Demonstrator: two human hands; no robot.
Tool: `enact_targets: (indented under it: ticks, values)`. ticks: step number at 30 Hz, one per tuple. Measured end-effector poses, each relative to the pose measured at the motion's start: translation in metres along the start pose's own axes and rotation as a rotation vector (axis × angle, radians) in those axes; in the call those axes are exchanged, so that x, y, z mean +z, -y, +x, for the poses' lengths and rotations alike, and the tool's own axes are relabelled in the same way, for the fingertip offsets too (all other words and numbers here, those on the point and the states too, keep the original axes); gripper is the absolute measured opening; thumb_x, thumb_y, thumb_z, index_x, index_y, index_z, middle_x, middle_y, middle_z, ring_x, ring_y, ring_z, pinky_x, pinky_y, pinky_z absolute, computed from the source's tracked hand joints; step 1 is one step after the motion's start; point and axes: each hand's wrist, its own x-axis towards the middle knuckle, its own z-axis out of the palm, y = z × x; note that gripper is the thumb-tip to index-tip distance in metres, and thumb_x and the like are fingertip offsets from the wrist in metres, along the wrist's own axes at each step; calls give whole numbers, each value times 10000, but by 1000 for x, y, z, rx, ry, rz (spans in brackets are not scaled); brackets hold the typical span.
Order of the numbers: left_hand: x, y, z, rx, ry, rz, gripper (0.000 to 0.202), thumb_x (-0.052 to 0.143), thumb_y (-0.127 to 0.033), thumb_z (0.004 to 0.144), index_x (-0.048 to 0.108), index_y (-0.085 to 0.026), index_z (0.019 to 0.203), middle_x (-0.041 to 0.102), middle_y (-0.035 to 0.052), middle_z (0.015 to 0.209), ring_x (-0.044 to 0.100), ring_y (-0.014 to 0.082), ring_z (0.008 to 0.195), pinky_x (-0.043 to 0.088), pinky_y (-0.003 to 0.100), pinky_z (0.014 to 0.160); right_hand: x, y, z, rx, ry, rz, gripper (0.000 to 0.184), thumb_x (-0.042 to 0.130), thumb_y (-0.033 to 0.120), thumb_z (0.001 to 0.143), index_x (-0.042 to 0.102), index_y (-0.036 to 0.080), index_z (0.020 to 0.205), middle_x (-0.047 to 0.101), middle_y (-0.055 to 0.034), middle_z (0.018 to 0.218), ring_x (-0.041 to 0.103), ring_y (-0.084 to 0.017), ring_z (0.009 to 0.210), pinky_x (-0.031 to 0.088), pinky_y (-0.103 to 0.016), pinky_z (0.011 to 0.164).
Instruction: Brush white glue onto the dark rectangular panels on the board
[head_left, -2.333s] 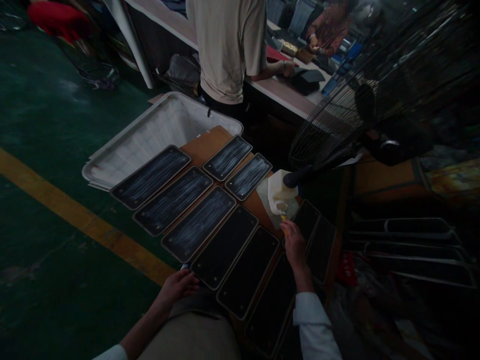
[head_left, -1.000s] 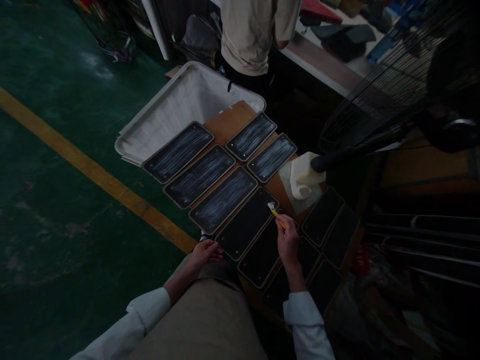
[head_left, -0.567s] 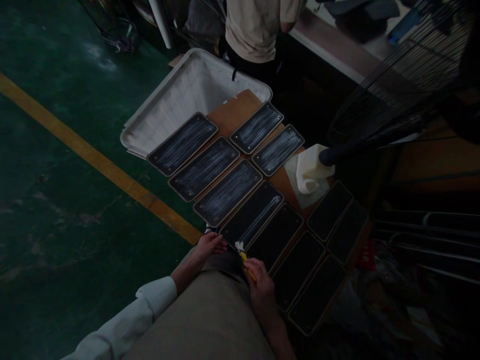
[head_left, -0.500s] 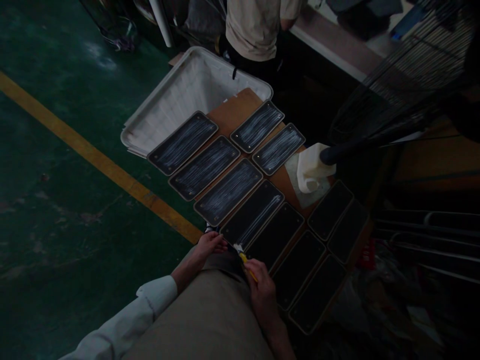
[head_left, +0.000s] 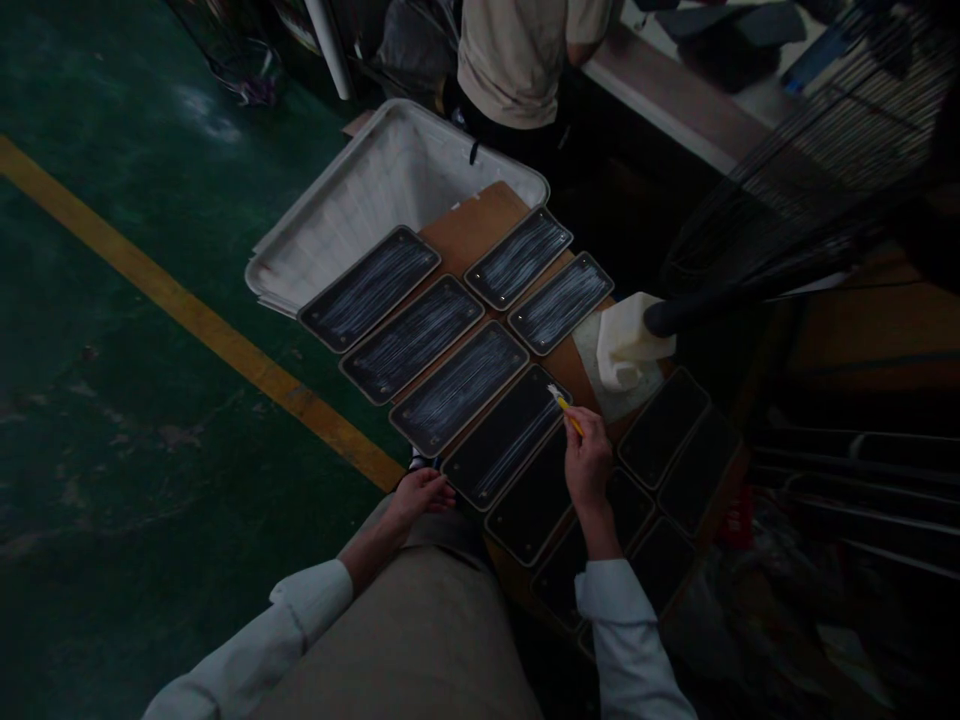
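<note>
Right hand (head_left: 587, 462) pinches a yellow-handled brush (head_left: 564, 402), bristles at the far end of a half-streaked black rectangular panel (head_left: 502, 440). The left hand (head_left: 420, 493) lies at its near corner, its grip too dim to tell. The bare half wants lengthwise strokes, I judge

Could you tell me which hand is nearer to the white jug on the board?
Right. The right hand, holding a yellow brush, is close below the white jug; the left hand rests farther off, beside the near end of a dark panel.
</note>
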Motion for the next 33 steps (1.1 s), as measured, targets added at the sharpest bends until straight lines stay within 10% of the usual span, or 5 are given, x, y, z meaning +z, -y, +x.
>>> enact_targets:
  ticks: [5, 16, 27, 33]
  values:
    - [0, 0, 1, -18, -10, -3, 333, 714, -440, 804, 570, -142, 841, 708, 68, 751, 702, 180, 652, 532, 268, 592, 9, 12, -15, 0, 65, 17, 242, 445, 273, 990, 644, 199, 1107, 644, -105, 1084, 619, -205, 1059, 522, -394, 956]
    - [-2, -1, 3, -19, -2, -3, 185, 644, -303, 869, 572, -132, 864, 714, 67, 757, 694, 152, 629, 534, 233, 566, -3, 109, -140, 103, 435, 283, 250, 468, 168, 964, 641, 259, 1120, 669, -59, 1075, 665, -176, 1005, 584, -316, 866]
    - [-4, 3, 7, -19, 12, -14, 256, 696, -355, 834, 584, -125, 847, 695, 41, 701, 689, 149, 604, 554, 242, 562, 7, 27, 2, -66, 30, 40, 188, 492, 232, 974, 637, 184, 1084, 650, -95, 1053, 623, -191, 1026, 532, -375, 932]
    - [-2, -3, 2, -31, -11, -18, 189, 654, -293, 873, 583, -119, 855, 696, 43, 707, 691, 141, 608, 554, 226, 561, 25, 19, 6, -45, 59, -2, 240, 444, 262, 991, 639, 180, 1103, 638, -112, 1072, 616, -205, 1044, 525, -400, 947]
